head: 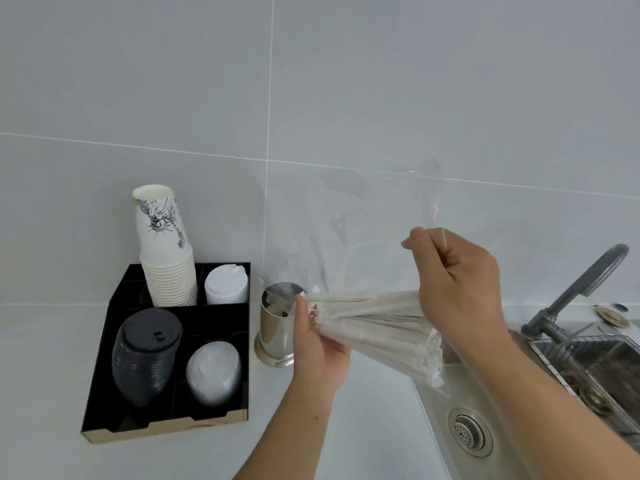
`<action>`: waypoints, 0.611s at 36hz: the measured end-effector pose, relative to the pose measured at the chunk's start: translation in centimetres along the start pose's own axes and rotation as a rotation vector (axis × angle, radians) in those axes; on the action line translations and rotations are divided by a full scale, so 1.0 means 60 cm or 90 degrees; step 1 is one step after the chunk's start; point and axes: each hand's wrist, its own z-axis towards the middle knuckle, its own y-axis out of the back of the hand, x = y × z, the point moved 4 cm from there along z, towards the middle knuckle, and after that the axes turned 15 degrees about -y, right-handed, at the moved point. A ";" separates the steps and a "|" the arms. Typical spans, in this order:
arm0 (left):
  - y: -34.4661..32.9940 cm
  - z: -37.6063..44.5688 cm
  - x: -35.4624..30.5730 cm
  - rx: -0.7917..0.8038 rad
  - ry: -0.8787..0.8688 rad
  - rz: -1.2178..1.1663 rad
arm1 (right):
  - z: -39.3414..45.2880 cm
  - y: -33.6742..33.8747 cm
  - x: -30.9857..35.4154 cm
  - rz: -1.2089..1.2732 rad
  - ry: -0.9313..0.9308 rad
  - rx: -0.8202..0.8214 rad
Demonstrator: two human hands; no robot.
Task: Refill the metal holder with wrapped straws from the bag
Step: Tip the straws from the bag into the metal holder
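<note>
Two bare hands are working above a pale counter (41, 375), seen from a head-worn camera looking down. At the far left, a black organizer tray (104, 358) is sitting on the counter against a grey tiled wall (173, 81). In its back compartments, a tall stack of paper cups (166, 251) is standing upside down beside a stack of white lids (227, 284). In its front compartments, a stack of black lids (147, 355) is leaning next to a stack of clear lids (214, 372).

Just to the right of the tray, the metal holder (275, 325) is standing upright on the counter, shiny and open at the top; something pale is showing inside it, too unclear to identify.

The left hand (318, 355) is gripping one end of a bundle of wrapped straws (374, 322), right beside the holder's rim. The straws are lying roughly level, partly inside a clear plastic bag (434, 358).

The right hand (457, 285) is closing around the other part of the bundle, while its fingertips (415, 237) are pinching the loose upper part of the bag, lifting the film up in front of the wall.

At the far right, a sink (433, 403) with a round drain (469, 431) is lying below the bag's lower end, and a grey faucet (581, 282) is curving over a wire rack (595, 355).
</note>
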 end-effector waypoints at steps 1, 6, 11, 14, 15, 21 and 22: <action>0.003 0.001 -0.001 -0.003 -0.004 0.002 | 0.004 -0.005 0.002 -0.003 0.002 0.002; 0.007 0.009 0.003 -0.042 -0.003 0.013 | 0.020 -0.024 0.005 -0.022 0.025 0.012; 0.008 0.020 0.006 -0.044 -0.010 0.008 | 0.032 -0.035 0.000 -0.036 0.016 0.017; 0.009 0.027 0.002 -0.054 -0.005 -0.003 | 0.037 -0.039 -0.006 -0.043 0.001 0.018; 0.009 0.028 0.002 -0.060 -0.002 -0.004 | 0.039 -0.040 -0.007 -0.042 -0.004 0.018; 0.002 0.034 -0.001 -0.093 0.003 -0.008 | 0.055 -0.054 -0.006 -0.064 -0.013 0.019; 0.003 0.035 -0.001 -0.097 0.002 -0.011 | 0.058 -0.056 -0.005 -0.069 -0.015 0.021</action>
